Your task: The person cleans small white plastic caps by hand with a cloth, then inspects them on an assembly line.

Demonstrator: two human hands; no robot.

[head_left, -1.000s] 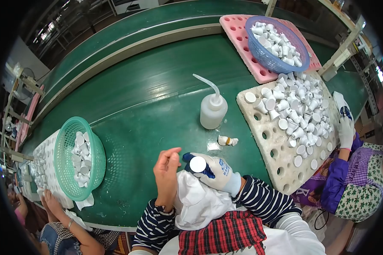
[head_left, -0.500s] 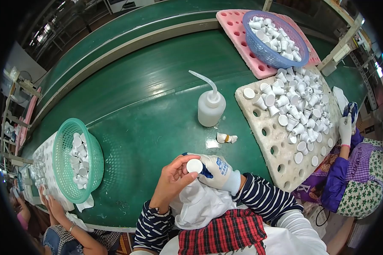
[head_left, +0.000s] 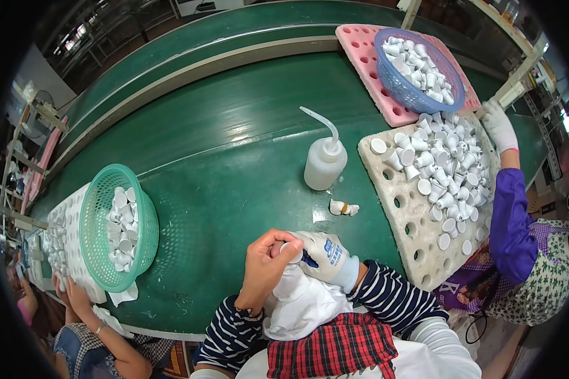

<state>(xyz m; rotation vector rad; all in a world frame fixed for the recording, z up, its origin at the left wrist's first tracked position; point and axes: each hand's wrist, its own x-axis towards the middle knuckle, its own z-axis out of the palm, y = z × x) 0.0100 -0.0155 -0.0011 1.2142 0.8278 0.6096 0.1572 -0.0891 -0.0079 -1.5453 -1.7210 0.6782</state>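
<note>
Between my two hands is a small white cup-shaped piece (head_left: 289, 254) with a flat round end, now tilted. My bare left hand (head_left: 262, 264) is closed on it, thumb and fingers at its edge. My right hand (head_left: 322, 254), in a white glove with blue fingertips, is closed against the piece from the other side; its fingers are partly hidden. A white cloth (head_left: 306, 300) bunches up just below both hands, over my lap. On the green table ahead stand a white squeeze bottle (head_left: 325, 165) with a bent spout and a small banded white cloth bundle (head_left: 344, 208).
A green basket (head_left: 150, 234) with white pieces stands at left. At right, a pile of white pieces (head_left: 446, 167) covers a holed foam board (head_left: 392, 183); a blue basket (head_left: 401, 95) sits on pink foam (head_left: 360, 54). A co-worker's gloved hand (head_left: 499, 126) reaches in there; another's hands (head_left: 76, 297) are at left.
The white piece has tilted, its flat end turning from facing me to more edge-on. The co-worker's gloved hand at right has moved up toward the blue basket. The view has shifted slightly.
</note>
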